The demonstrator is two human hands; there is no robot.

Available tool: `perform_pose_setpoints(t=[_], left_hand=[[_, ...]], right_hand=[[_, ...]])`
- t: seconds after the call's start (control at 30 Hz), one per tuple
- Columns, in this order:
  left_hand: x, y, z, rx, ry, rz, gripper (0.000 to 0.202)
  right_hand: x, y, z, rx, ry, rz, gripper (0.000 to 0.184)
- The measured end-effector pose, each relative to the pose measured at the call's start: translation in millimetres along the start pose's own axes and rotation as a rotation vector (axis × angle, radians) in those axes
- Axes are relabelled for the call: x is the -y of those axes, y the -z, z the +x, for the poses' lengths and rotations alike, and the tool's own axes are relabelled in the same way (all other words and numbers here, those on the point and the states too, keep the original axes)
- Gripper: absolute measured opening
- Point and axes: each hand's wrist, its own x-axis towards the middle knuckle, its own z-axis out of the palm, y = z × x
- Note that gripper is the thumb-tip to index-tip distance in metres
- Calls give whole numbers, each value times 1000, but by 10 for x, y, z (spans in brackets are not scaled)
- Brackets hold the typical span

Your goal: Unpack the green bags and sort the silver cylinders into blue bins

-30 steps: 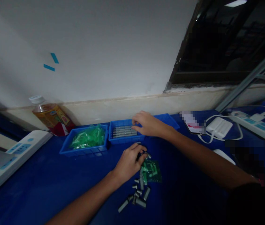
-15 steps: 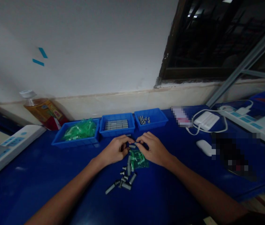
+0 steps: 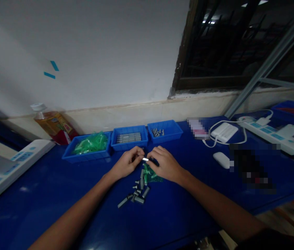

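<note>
Both my hands meet over the blue table (image 3: 58,194), pinching a small grey metal cylinder (image 3: 145,159) between them. My left hand (image 3: 126,162) grips its left end and my right hand (image 3: 161,163) grips its right end with curled fingers. Just below the hands lie several loose grey cylinders (image 3: 136,194) and a small pile of green plastic parts (image 3: 150,175). Behind the hands stand three blue trays: one with green parts (image 3: 89,146), one with grey pieces laid in rows (image 3: 129,138), one with small metal bits (image 3: 165,131).
A bottle of amber drink (image 3: 54,124) leans at the wall on the left. A white power strip (image 3: 14,166) lies at far left. To the right are a white charger with cable (image 3: 223,132), a white mouse (image 3: 221,160) and another power strip (image 3: 271,135).
My right hand came back from the middle tray to meet my left hand. Both now hold one cylinder slightly higher above the pile. The view has shifted right.
</note>
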Motion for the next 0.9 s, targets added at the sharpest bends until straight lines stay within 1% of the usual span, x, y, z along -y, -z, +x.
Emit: perform_pose_setpoints(t=[0.17,0.27,0.33,0.4,0.5,0.6,0.7,0.77,0.83,0.9], left_hand=[[2,8,-6,-23,-7,-48,20],[-1,13,-14,-2,13,-62,23],[-8,11,-21,16,22,-64,25],[-16,6,-26,29,17,-34,27],[-20,-1,-26,14,3,37,23],[-13,4,-18,-6,-7,63,25],[-10,19,-5,1,-18,81,27],[-13,25,3,13,-43,111,27],[-10,19,8,-32,-66,183,28],[4,-3,6,-133,-52,305,27]], right_hand=[[54,7,-3,-7,6,-63,7],[56,-7,-1,-23,-11,-82,7],[48,-19,4,-43,-31,-75,10],[39,-27,9,-52,-41,-61,14],[31,-33,11,-46,-39,-40,18],[36,-39,0,-62,-32,-27,12],[44,-45,-10,-88,1,-42,15],[38,-35,3,-114,27,-61,10],[15,-2,51,-147,42,-86,9],[-25,59,151,-185,42,-118,10]])
